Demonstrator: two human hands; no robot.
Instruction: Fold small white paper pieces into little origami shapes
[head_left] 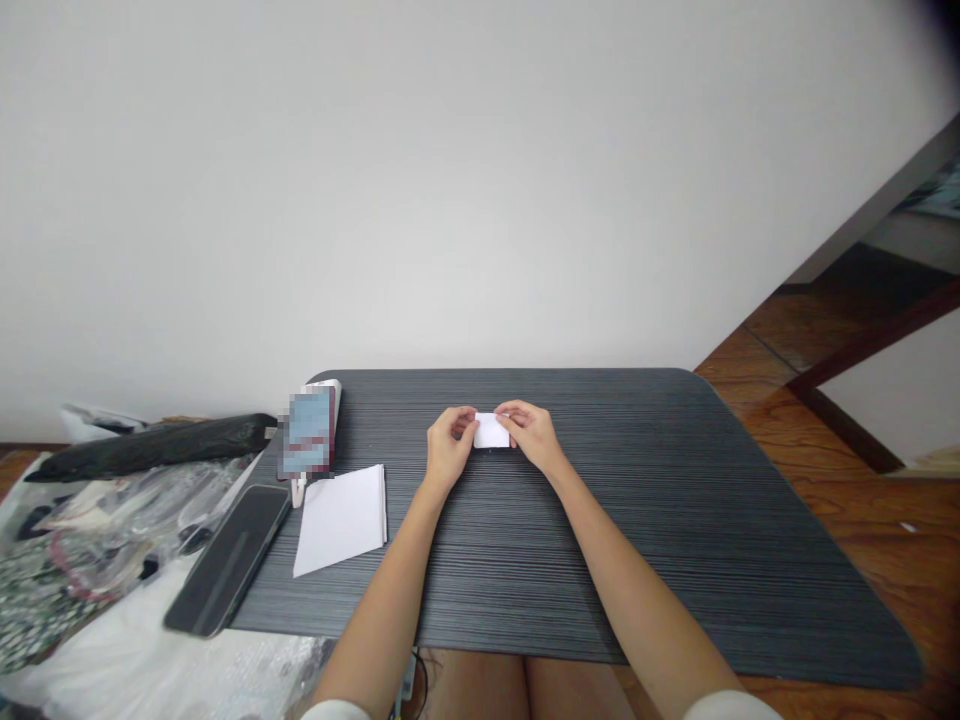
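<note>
Pinching one small white paper from both ends, the left hand and right hand each have their grip closed on it, mid-bench and low (can't tell if it's touching), probably to keep it flat with the edges lined up. Off to the left there's one bigger sheet lying flat within easy reach, one phone half over the bench edge and one blurred box. So two papers, two hands.
</note>
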